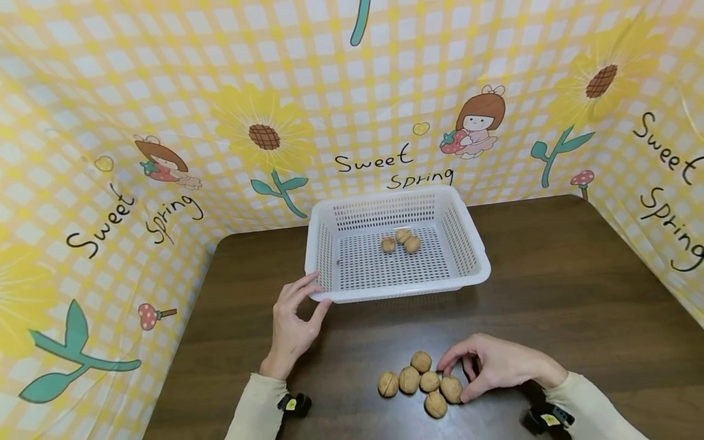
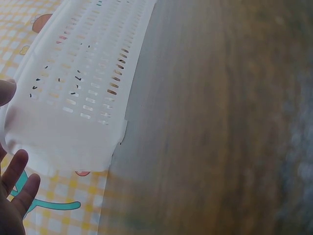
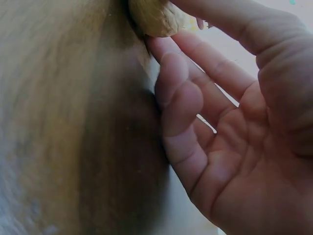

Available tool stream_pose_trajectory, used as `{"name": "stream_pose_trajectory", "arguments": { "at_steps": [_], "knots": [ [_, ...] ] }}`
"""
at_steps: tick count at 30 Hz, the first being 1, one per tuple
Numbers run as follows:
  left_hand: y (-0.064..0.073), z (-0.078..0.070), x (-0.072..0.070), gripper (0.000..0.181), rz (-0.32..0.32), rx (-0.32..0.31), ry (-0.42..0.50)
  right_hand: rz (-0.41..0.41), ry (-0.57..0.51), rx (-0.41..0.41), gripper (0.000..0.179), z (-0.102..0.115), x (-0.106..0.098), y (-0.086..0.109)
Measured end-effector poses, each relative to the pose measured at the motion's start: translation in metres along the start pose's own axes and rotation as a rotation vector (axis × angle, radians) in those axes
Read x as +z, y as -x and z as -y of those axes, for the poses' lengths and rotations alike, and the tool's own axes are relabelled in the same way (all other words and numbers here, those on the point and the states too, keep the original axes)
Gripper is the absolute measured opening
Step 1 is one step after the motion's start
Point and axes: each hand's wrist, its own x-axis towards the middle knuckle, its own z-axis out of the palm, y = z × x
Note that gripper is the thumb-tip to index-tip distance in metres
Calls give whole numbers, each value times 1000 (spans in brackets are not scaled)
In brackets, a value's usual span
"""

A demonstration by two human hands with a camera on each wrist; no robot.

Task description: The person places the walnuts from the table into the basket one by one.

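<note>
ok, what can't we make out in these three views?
- Right wrist: top of the walnut at the right hand, cut off by the upper edge.
- Left wrist: most of the left hand, cut off by the left edge; far end of the basket, cut off by the top edge; wood grain on the table, blurred.
- Head: part of the rear walnut inside, hidden by those in front.
</note>
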Motion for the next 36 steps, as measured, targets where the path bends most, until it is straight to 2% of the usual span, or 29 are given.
{"name": "stream_pose_trajectory", "arguments": {
  "at_steps": [10,16,20,27,30,36],
  "knots": [
    [0,-1,0,20,-4,3,6,-35,14,34,28,-1,1,-1],
    [1,0,1,20,0,-4,3,-45,-4,14,27,3,-1,0],
    [0,1,1,19,-6,1,-1,-60,-11,-30,27,12,-4,-1],
    [-1,-2,-1,20,2,-4,-12,-115,32,-153,29,37,-25,-7],
    [-1,-2,-2,20,1,-7,-12,-122,57,-167,30,52,-38,-9],
    [-1,0,0,20,-13,32,-7,-123,75,-162,31,77,-65,-13]
  ]
}}
